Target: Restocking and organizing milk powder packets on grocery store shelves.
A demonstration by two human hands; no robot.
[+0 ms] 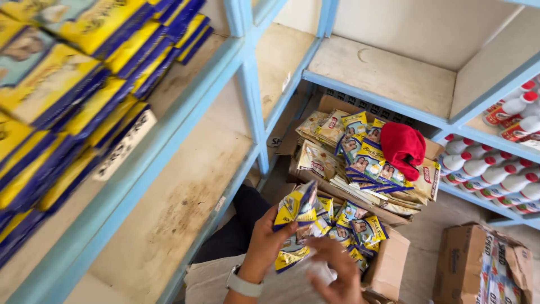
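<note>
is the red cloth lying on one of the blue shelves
No, the red cloth lies on the packets piled in a cardboard box on the floor.

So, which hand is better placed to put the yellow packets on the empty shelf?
The left hand. It already grips the bundle of yellow packets and is on the side of the wooden shelf. The right hand lies lower, on the clear wrapping.
</note>
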